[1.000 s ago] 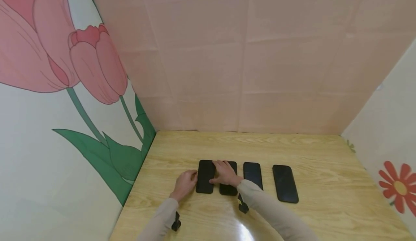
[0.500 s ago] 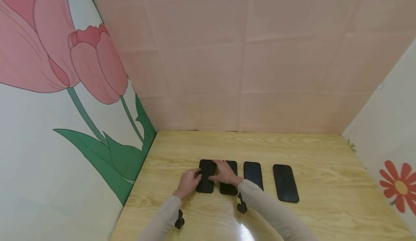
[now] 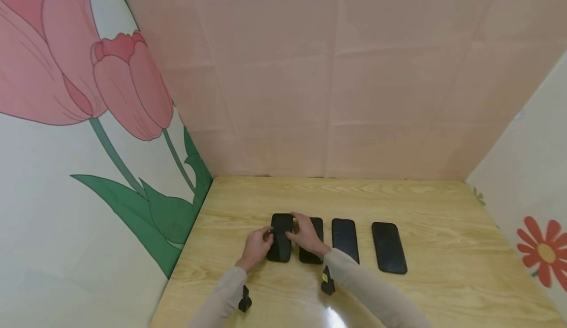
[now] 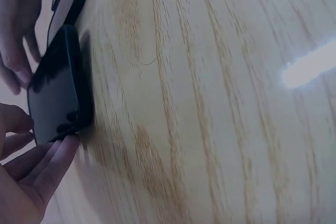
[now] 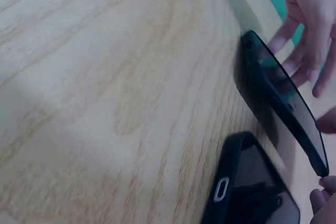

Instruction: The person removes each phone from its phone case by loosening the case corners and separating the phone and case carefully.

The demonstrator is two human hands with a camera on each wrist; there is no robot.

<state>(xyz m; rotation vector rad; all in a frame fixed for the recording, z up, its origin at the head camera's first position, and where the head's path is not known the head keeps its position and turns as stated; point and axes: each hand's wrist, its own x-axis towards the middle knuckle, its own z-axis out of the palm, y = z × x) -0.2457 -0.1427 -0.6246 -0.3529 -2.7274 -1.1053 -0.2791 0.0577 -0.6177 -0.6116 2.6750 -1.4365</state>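
Four-sided and black, the leftmost smartphone [image 3: 280, 239] is tilted, its far end raised off the wooden table. My left hand [image 3: 256, 248] grips its left edge; in the left wrist view that hand [image 4: 31, 177] has fingers under the phone [image 4: 58, 87] and the thumb at its screen side. At the right edge, near the far corner, my right hand [image 3: 306, 233] holds it with thumb and fingers. In the right wrist view a shadow lies beneath the lifted phone [image 5: 286, 103]. A second smartphone [image 3: 311, 256] lies partly hidden under my right hand.
Further right on the wooden table [image 3: 443, 239] lie a third smartphone [image 3: 344, 234] and a fourth smartphone [image 3: 389, 247], both flat. A pink-covered wall [image 3: 336, 97] stands behind the table. Flower-painted walls flank both sides.
My left hand has moved right onto the leftmost phone's edge. That phone's far end has risen from the table, and my right hand has shifted slightly up with it.
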